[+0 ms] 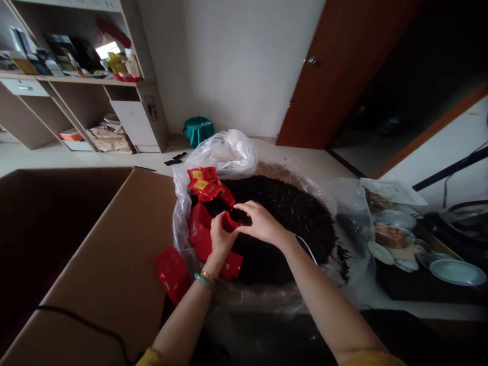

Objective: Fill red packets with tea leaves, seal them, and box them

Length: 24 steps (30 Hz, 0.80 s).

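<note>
A small red packet (230, 222) is held in my left hand (221, 235), its dark mouth facing up. My right hand (261, 222) curves around the other side, thumb and fingers at the packet's rim; whether leaves are also between them is hidden. Below both hands spreads a large heap of dark, dry tea leaves (290, 213) inside a clear plastic bag (240, 150). Filled-looking red packets (206, 188) with yellow labels lie on the heap's far left. Flatter red packets (201, 231) rest beside my left hand, and another red packet (172, 274) leans at the bag's edge.
A big open cardboard box (148, 218) stands on the left, with a black cable (87, 325) over it. At right are a glass lid (457, 272) and containers. Behind are a green covered bin (199, 131), shelves (147, 101) and a brown door (324, 76).
</note>
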Each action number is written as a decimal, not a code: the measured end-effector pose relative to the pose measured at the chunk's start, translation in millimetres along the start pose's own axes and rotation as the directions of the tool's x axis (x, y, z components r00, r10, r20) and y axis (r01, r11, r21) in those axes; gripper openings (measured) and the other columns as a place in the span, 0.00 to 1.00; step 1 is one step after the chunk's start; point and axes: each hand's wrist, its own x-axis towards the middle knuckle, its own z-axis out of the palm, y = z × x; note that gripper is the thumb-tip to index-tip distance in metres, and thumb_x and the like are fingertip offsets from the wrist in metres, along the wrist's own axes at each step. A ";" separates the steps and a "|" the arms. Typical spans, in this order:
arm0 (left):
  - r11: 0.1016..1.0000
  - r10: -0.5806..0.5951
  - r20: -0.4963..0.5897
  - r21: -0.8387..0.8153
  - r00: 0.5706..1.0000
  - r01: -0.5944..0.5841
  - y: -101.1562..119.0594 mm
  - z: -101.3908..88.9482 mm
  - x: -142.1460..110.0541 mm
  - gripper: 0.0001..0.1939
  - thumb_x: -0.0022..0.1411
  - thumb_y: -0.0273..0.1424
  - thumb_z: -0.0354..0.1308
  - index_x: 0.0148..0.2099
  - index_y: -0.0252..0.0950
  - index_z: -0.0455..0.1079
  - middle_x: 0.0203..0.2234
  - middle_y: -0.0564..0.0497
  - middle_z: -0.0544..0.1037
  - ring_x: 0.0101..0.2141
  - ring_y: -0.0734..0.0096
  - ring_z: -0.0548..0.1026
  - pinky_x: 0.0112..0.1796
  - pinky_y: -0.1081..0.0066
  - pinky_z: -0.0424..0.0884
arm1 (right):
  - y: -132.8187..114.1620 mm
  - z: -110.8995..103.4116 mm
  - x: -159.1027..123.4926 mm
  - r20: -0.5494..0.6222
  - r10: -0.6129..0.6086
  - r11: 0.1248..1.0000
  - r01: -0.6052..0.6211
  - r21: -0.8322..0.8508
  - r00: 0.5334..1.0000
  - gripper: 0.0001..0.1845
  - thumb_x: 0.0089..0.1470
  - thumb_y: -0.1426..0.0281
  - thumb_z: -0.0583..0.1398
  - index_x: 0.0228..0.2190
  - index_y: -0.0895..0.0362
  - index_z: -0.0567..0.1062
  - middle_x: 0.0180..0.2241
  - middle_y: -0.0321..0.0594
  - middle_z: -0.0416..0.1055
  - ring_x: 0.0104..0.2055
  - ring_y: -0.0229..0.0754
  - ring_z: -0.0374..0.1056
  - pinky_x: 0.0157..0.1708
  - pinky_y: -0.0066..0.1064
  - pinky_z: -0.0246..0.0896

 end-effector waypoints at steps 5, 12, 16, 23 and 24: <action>1.000 0.002 0.002 0.009 1.000 -0.002 -0.3 -1.2 -0.9 0.27 0.41 0.29 0.67 0.47 0.36 0.68 0.34 0.49 0.75 0.34 0.64 0.74 0.37 0.64 0.72 | -9.3 2.6 -0.5 0.111 0.044 0.991 -0.029 -0.132 0.993 0.10 0.50 0.76 0.62 0.37 0.56 0.78 0.37 0.40 0.74 0.34 0.38 0.69 0.40 0.31 0.64; 0.988 0.147 0.079 0.029 0.986 -0.150 9.7 -5.1 0.2 0.27 0.47 0.25 0.64 0.51 0.39 0.67 0.39 0.47 0.76 0.40 0.61 0.74 0.42 0.62 0.71 | -17.3 6.4 5.0 -0.042 0.052 0.969 -0.060 -0.238 0.998 0.20 0.49 0.67 0.65 0.46 0.53 0.73 0.44 0.42 0.69 0.44 0.43 0.67 0.43 0.34 0.63; 0.991 0.125 0.064 0.030 0.990 -0.127 9.6 -2.9 -1.5 0.32 0.46 0.26 0.65 0.55 0.38 0.64 0.41 0.46 0.76 0.40 0.60 0.73 0.42 0.60 0.71 | -10.0 14.9 9.9 0.006 -0.009 0.969 0.010 -0.246 1.000 0.15 0.50 0.72 0.64 0.43 0.53 0.75 0.40 0.42 0.71 0.43 0.43 0.67 0.44 0.34 0.63; 0.991 0.127 0.047 0.032 0.991 -0.129 13.7 -2.7 -0.4 0.27 0.46 0.30 0.67 0.49 0.38 0.66 0.43 0.45 0.73 0.45 0.58 0.72 0.46 0.58 0.70 | 8.8 14.3 8.3 -0.181 0.084 0.996 -0.089 -0.018 0.980 0.08 0.48 0.79 0.61 0.29 0.56 0.78 0.29 0.36 0.74 0.29 0.36 0.68 0.33 0.27 0.64; 0.990 0.141 0.040 0.023 0.989 -0.142 14.7 -3.1 0.2 0.26 0.46 0.30 0.67 0.49 0.38 0.66 0.43 0.45 0.72 0.46 0.58 0.72 0.47 0.58 0.70 | 10.1 12.5 7.4 -0.161 0.092 0.995 -0.098 -0.027 0.983 0.08 0.47 0.79 0.61 0.30 0.56 0.78 0.30 0.36 0.74 0.29 0.36 0.69 0.33 0.27 0.64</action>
